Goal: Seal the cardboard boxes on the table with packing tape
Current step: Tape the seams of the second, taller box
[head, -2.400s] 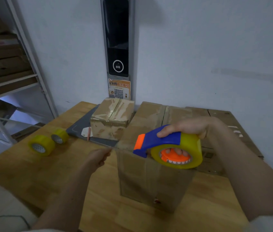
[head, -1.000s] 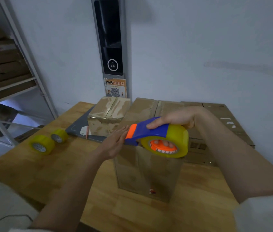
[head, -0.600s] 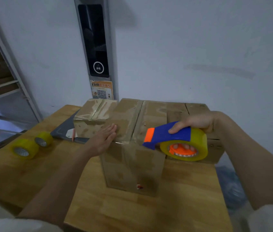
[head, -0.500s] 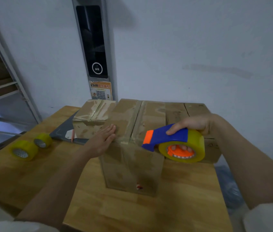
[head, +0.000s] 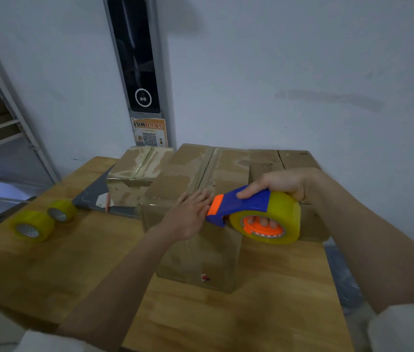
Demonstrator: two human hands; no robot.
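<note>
The tall cardboard box (head: 195, 219) is standing upright near the middle of the wooden table (head: 61, 262), w/ a smaller taped box (head: 137, 174) just behind-left of it and another box (head: 284, 161) behind-right. The right hand (head: 284, 181) is gripping the tape dispenser (head: 254, 214): thumb lying over the blue handle, fingers curled through the orange core of the yellow roll. Its blue-and-orange nose is sitting at the box's top front edge, beside the centre seam. The left hand (head: 190, 214) is lying flat, fingers straight, pressing on the box top right next to the nose; whether a tape end is under it I can't tell. Probably the box is handling light & fairly stiff at corners but soft mid-flap, since the flaps are looking slightly bowed and glossy w/ old tape, so pushing hard on the seam is likely sinking them; better to be bracing near the edge where the walls give support. Tall and narrow, it's likely tipping if the dispenser is dragging sideways, so the flat hand is doing useful work as a hold-down. The taped surface is looking slick, so a palm press beats a pinch. The dispenser itself is rigid plastic, best held as it is now, thru the core. Two spare tape rolls (head: 32, 226) are lying on the table's left side, well apart from the boxes, beside a grey board (head: 91, 196).
</note>
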